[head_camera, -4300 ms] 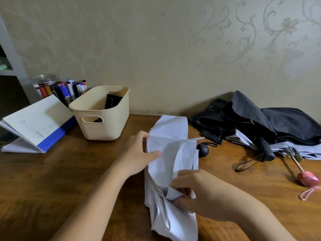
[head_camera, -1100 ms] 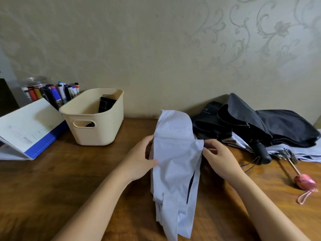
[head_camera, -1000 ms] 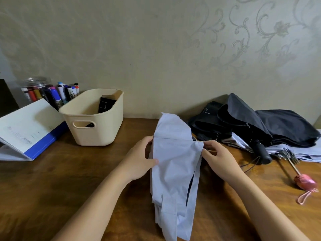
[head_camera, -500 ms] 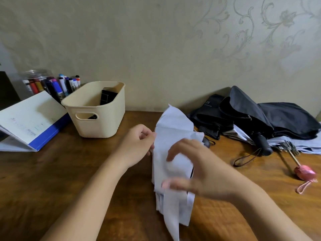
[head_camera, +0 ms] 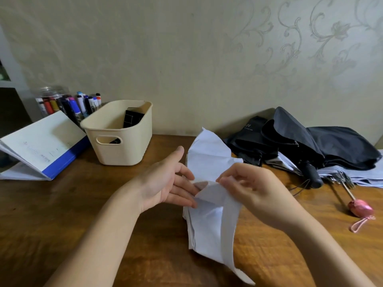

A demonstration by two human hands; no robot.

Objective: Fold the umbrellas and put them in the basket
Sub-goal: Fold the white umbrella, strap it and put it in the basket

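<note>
A pale lilac umbrella point(head_camera: 209, 222) lies collapsed on the wooden table in front of me, its canopy in loose folds. My left hand point(head_camera: 165, 183) is beside its left edge with straight fingers touching the fabric. My right hand point(head_camera: 250, 187) pinches a fold of the canopy near the middle and lifts it. The cream plastic basket point(head_camera: 124, 146) stands at the back left with a black checked umbrella point(head_camera: 132, 120) inside. A black umbrella point(head_camera: 323, 146) lies in a heap at the back right, over another pale umbrella with a pink handle point(head_camera: 359, 208).
A jar of marker pens point(head_camera: 68, 104) stands behind the basket. An open folder with a blue edge point(head_camera: 41, 146) leans at the left. The wall runs close behind the table. Bare wood shows at the front left.
My right hand has moved from the umbrella's right edge across the top and now pinches a fold. My left hand has opened its fingers against the left edge.
</note>
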